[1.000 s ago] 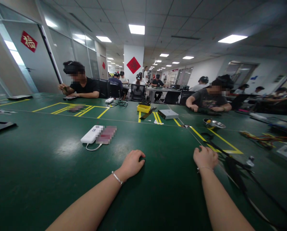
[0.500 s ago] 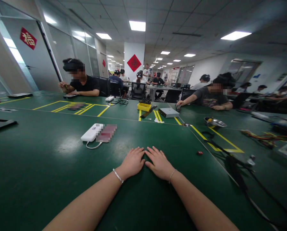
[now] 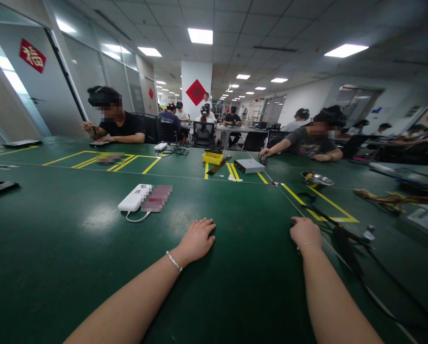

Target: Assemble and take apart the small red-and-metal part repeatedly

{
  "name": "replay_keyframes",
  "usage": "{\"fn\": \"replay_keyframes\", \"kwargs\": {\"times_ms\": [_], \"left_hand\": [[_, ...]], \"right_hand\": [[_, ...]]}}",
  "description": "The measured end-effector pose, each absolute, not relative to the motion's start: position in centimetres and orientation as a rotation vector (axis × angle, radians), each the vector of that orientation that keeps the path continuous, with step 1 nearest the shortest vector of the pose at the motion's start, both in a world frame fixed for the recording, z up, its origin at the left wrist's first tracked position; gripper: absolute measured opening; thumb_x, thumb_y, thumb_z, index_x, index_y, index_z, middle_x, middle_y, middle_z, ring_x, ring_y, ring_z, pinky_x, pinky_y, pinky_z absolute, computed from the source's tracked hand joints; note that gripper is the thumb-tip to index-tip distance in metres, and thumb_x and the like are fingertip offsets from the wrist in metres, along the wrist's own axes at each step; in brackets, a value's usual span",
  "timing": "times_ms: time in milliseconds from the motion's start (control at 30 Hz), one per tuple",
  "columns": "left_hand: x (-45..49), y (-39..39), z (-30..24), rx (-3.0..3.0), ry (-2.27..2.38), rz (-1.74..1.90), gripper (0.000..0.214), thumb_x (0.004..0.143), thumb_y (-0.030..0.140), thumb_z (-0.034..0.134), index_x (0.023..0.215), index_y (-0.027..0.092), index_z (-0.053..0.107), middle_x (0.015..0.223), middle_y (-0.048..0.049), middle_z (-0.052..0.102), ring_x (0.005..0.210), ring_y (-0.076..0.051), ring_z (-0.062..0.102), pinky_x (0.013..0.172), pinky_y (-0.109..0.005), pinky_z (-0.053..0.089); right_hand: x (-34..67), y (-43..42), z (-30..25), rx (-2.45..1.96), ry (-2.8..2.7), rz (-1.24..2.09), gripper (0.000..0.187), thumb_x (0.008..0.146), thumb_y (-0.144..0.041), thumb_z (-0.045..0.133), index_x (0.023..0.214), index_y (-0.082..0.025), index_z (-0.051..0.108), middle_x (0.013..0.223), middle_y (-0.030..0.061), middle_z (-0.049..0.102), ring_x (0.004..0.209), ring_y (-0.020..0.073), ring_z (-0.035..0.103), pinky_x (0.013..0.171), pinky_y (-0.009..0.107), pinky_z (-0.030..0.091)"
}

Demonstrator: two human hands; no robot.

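My left hand (image 3: 197, 239) lies flat on the green table (image 3: 56, 239) with its fingers spread, holding nothing; a thin bracelet sits on the wrist. My right hand (image 3: 305, 231) rests further right with its fingers curled down against the table, beside a yellow tape line (image 3: 319, 217) and black cables (image 3: 343, 236). What lies under the curled fingers is hidden. A white power bank (image 3: 132, 203) with a short cable lies ahead of my left hand.
A metal dish (image 3: 316, 179), a grey box (image 3: 248, 166) and a yellow bin (image 3: 213, 157) stand further back. Coloured wires (image 3: 386, 196) lie at the right. Other people sit at work across the table, one at the left and one at the right.
My right hand has moved from beside my left hand back out to the right, and now covers the spot where a small red object lay. The left hand has stayed put.
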State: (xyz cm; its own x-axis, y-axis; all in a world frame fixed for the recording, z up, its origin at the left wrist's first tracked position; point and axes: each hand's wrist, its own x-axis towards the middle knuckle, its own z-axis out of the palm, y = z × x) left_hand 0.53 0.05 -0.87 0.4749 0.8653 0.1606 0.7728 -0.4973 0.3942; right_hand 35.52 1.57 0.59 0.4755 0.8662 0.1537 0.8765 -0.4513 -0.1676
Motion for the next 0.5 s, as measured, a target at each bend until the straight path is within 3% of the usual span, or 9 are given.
{"fn": "replay_keyframes", "kwargs": {"times_ms": [200,500], "left_hand": [[0.32,0.03,-0.94,2.470,1.375,0.509,0.042,0.077,0.033,0.041,0.117,0.021,0.046,0.130,-0.0060,0.039,0.120,-0.023,0.031,0.100,-0.040,0.021],[0.31,0.00,-1.14,2.474,1.362,0.532,0.039,0.077,0.032,0.042,0.114,0.022,0.047,0.129,-0.0055,0.040,0.121,-0.022,0.030,0.100,-0.040,0.020]], "right_hand": [[35.42,2.18,0.17,-2.551,-1.443,0.078,0.037,0.069,-0.017,0.039,0.100,-0.025,0.058,0.103,0.0093,0.056,0.090,0.0265,0.052,0.069,0.036,0.043],[35.66,1.98,-0.19,-2.522,-1.303,0.012,0.031,0.073,-0.025,0.038,0.096,-0.019,0.058,0.094,0.0117,0.058,0.086,0.0253,0.054,0.067,0.034,0.043]]}}
